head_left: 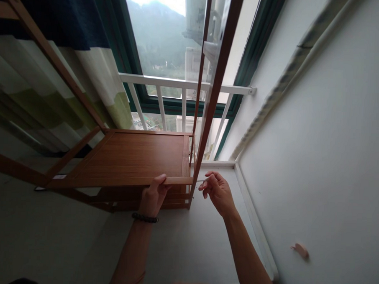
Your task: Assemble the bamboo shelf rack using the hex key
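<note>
A reddish-brown wooden shelf rack (pixel 145 154) stands in front of me. My left hand (pixel 153 199), wearing a dark beaded bracelet, is closed on the front rail (pixel 180 181) of its upper board, thumb on top. Just right of the rack's front right post (pixel 214 93), my right hand (pixel 219 194) pinches a thin pale rod that looks like a hex key (pixel 203 180). The rod points at the post, level with the rail's end. Its tip is too small to tell whether it sits in a bolt.
Behind the rack are a white railing (pixel 160 81) and a green-framed window. A striped curtain (pixel 94 83) hangs at the left. On the right, a white wall (pixel 330 156) carries a small pinkish hook (pixel 300 250). Lower boards (pixel 174 205) lie beneath the upper one.
</note>
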Motion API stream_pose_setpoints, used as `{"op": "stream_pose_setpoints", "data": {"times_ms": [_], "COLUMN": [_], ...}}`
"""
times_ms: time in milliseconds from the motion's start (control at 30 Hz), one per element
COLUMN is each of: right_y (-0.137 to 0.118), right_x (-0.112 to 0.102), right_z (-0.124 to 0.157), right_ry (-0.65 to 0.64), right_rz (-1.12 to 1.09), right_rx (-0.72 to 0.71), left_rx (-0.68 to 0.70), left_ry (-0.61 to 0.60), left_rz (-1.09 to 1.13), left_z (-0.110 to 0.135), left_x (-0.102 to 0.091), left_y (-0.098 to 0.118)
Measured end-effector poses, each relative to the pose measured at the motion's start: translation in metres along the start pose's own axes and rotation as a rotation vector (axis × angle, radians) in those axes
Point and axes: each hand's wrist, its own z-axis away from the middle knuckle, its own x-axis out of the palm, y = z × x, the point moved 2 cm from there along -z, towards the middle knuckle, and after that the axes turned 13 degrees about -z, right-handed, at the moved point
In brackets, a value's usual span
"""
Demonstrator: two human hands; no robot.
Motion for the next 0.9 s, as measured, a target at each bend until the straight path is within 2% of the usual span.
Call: {"op": "stream_pose_setpoints", "data": {"times_ms": [167,300,500,600,700,767,833,900], "right_y": [0.004,0.001,-0.006,-0.01,-0.014,-0.015,-0.015,-0.014], "right_x": [-0.004,-0.009,-0.015,-0.012,-0.007,-0.005,-0.003,-0.002], "right_z": [0.003,-0.001,0.002,0.007,0.007,0.006,0.004,0.003], "right_ry": [-0.049,-0.026,0.057,0.077,0.1,0.108,0.101,0.085], "right_rz": [-0.025,0.006,0.324,0.355,0.209,0.111,0.069,0.062], "right_rx": [-0.027,-0.094,-0.184,-0.04,0.216,0.337,0.369,0.317], "left_rx": [0.01,0.003,0.011,0.009,0.017,0.025,0.026,0.019], "left_ry": [-0.014,-0.011,-0.016,0.002,-0.004,0.003,0.008,0.007], "left_rz": [0.005,0.01,-0.009,-0.022,-0.02,-0.014,-0.005,0.002], "left_z": [0.0,0.0,0.001,0.001,0.002,0.002,0.002,0.003], "left_x": [-0.001,0.0,0.001,0.002,0.002,0.003,0.003,0.004], "left_y": [-0.001,0.0,0.001,0.0,0.0,0.001,0.001,0.002]}}
